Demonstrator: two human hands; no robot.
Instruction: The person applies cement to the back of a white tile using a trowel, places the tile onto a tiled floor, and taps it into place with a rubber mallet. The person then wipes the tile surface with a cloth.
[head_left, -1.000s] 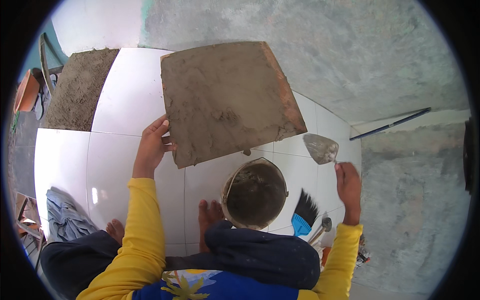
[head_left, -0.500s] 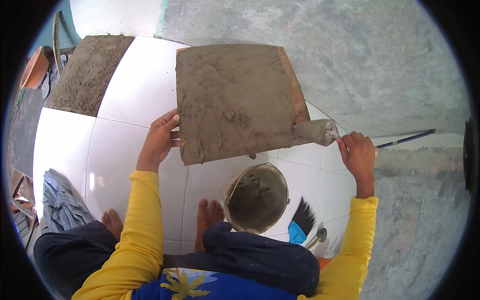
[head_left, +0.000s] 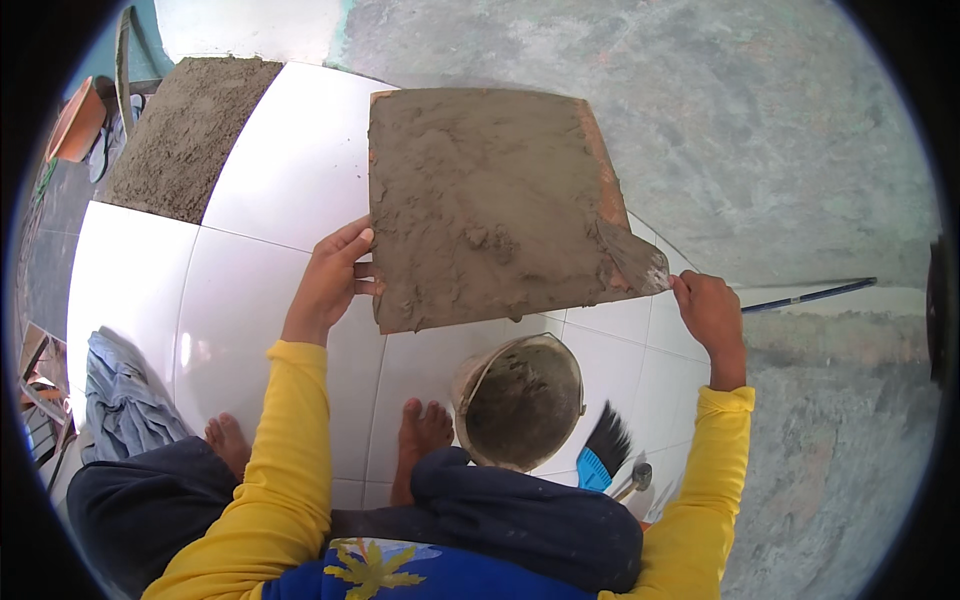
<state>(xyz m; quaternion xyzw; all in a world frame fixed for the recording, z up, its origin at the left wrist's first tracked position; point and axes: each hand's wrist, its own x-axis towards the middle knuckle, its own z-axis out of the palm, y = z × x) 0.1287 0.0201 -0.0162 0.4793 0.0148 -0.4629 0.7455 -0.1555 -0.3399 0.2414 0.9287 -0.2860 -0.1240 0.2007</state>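
Observation:
A square tile (head_left: 480, 190), its upper face coated in rough grey mortar with orange-brown showing along the right edge, is held up over the floor. My left hand (head_left: 330, 280) grips its left edge, thumb on top and fingers apart along the edge. My right hand (head_left: 705, 310) holds a trowel (head_left: 635, 262), whose mortar-smeared blade lies against the tile's lower right corner. Below the tile stands a bucket (head_left: 520, 400) with dark mortar residue inside and a wire handle.
White floor tiles (head_left: 130, 280) surround a mortar-filled patch (head_left: 190, 135). A blue-black brush (head_left: 603, 445) and mallet (head_left: 640, 475) lie right of the bucket. Cloth (head_left: 130, 390) and an orange basin (head_left: 78, 120) are left. A grey wall (head_left: 760, 130) bounds the right, near a dark rod (head_left: 810, 298).
The tile and my left hand have shifted rightward. The trowel has moved from beside the tile onto its lower right corner, with my right hand higher than a second ago.

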